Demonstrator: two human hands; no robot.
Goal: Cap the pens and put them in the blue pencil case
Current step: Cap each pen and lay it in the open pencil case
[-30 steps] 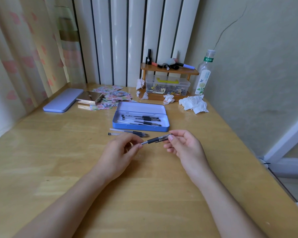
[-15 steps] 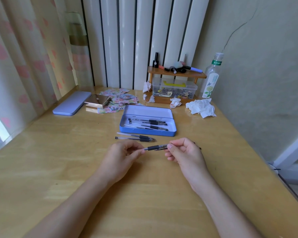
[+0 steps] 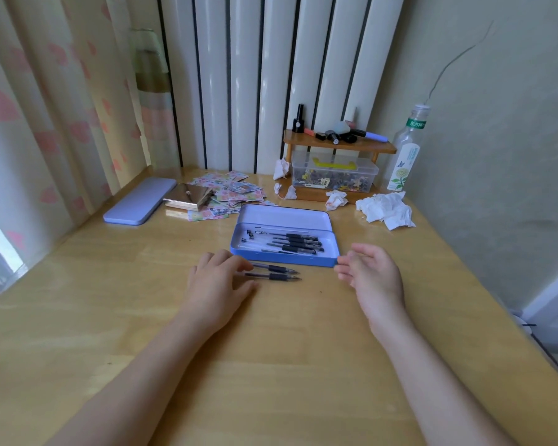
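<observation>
The blue pencil case [image 3: 327,260] lies open in the middle of the wooden table, with several black-gripped pens [image 3: 295,244] inside. Two uncapped pens [image 3: 276,273] lie side by side on the table just in front of the case, tips pointing right. My left hand [image 3: 218,284] rests palm down over their left ends, fingers touching them; I cannot tell if it grips one. My right hand [image 3: 372,273] hovers open and empty by the case's right front corner.
The case's lid [image 3: 136,201] lies at the left near a curtain. Stickers and a metal box [image 3: 189,197] sit behind the case. A small wooden shelf [image 3: 337,144], a clear box, crumpled tissues [image 3: 385,210] and a bottle [image 3: 405,152] stand at the back right.
The pen held between both hands is gone from them. My left hand has moved forward onto the two loose pens; my right hand has opened and moved right.
</observation>
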